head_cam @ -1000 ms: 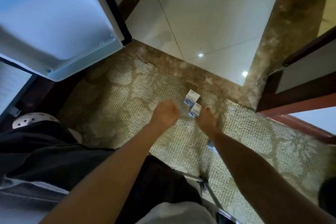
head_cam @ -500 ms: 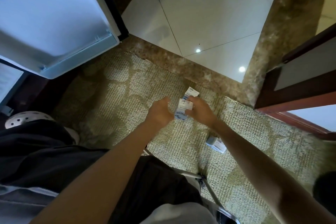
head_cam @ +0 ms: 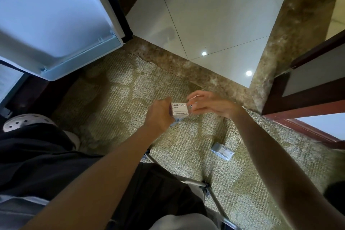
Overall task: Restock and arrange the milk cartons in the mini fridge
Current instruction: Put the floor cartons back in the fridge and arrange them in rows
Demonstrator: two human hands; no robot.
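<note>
Milk carton [head_cam: 179, 110] | we're gripping w/ left hand [head_cam: 161, 116], right hand [head_cam: 207, 105] fingers loose at its end | spare carton [head_cam: 222, 151] lying on carpet [head_cam: 115, 99] | next: likely carrying to fridge door [head_cam: 56, 24].

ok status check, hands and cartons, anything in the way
Left hand grip shut on held carton; right hand open at its end. Spare carton lying on carpet. Fridge door open, path clear.

Patterned beige carpet [head_cam: 115, 99] meets a brown marble border [head_cam: 179, 61], then glossy white tiles [head_cam: 214, 15] mirroring two ceiling lights; dark wooden frame [head_cam: 308, 97] at right.
</note>
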